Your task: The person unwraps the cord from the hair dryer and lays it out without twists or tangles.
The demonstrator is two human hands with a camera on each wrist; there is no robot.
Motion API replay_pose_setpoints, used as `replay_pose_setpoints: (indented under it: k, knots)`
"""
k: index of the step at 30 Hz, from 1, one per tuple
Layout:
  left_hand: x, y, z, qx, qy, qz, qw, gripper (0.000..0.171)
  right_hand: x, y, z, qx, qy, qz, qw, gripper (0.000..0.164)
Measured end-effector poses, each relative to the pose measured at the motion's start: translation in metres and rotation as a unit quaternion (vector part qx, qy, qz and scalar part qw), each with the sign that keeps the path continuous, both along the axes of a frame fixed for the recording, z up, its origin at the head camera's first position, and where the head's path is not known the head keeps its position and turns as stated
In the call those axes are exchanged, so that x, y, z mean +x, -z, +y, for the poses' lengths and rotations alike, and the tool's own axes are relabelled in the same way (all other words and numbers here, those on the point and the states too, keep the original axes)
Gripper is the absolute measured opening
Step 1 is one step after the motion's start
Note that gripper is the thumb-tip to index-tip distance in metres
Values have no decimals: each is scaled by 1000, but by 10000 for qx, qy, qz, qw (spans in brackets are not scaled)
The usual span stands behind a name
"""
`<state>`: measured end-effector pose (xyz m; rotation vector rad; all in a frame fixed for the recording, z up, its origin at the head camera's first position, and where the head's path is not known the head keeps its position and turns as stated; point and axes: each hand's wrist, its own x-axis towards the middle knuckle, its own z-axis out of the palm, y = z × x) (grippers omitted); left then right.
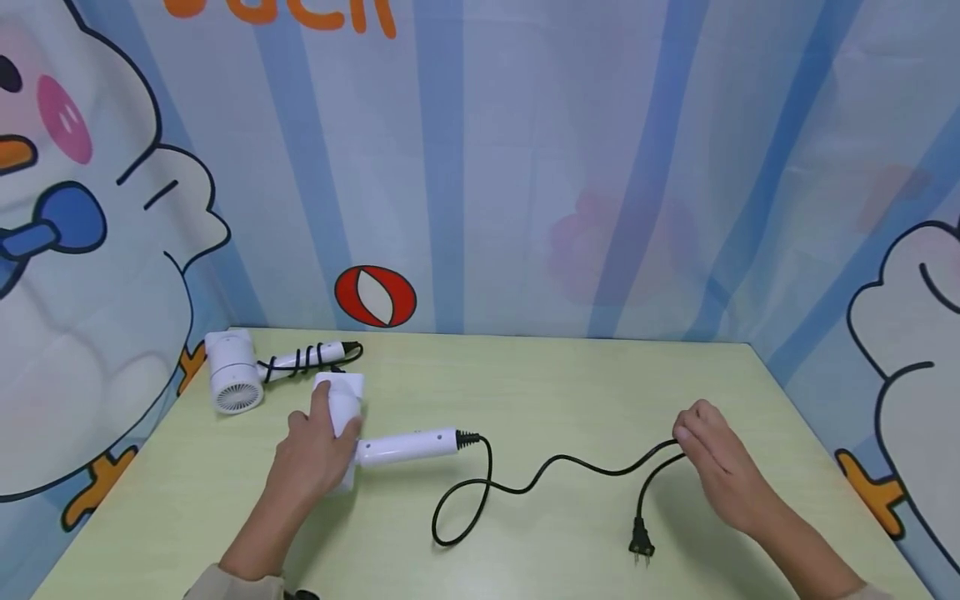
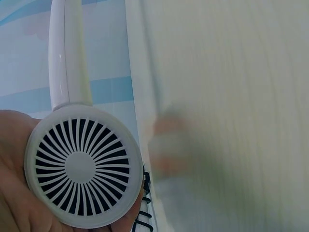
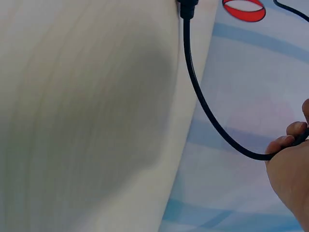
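Observation:
My left hand (image 1: pixel 315 454) grips the head of a white hair dryer (image 1: pixel 408 447), its handle pointing right. In the left wrist view the dryer's round slotted grille (image 2: pixel 79 166) faces the camera, with the palm behind it. A black power cord (image 1: pixel 562 458) runs from the handle, crosses itself in a loop and reaches my right hand (image 1: pixel 716 467). That hand pinches the cord near its plug end; in the right wrist view the fingertips (image 3: pixel 285 140) close on it. The two-prong plug (image 1: pixel 641 537) hangs from a short length below the hand.
A second white hair dryer (image 1: pixel 234 371) lies at the table's back left, its cord (image 1: pixel 303 360) wound round the handle. The pale wooden table (image 1: pixel 555 383) ends at a striped cartoon backdrop (image 1: pixel 502 167). A small black object (image 1: pixel 303 595) shows by the left sleeve.

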<state>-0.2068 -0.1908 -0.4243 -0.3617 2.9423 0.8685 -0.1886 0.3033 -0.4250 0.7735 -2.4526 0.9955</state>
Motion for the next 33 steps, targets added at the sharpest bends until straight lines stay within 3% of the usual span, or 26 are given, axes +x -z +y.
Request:
replay_pose_setpoints:
  k: [9,17,24,33]
  knots:
    - [0,3,-4,0,-42,24,10000,80,2,11,37,888,592,-184,9941,24]
    - [-1,2,-4,14,-36,-2,10000,81,-1,15,60,2034,1118,-1028,9672,15]
    - [-1,0,-7,46,-54,-4,10000,81,-3,18,71,2155,1503,-1860,9468,31]
    - [0,2,-11,12,-34,20,10000,81,-22,23,90,2439,1551,-2643,9201,7]
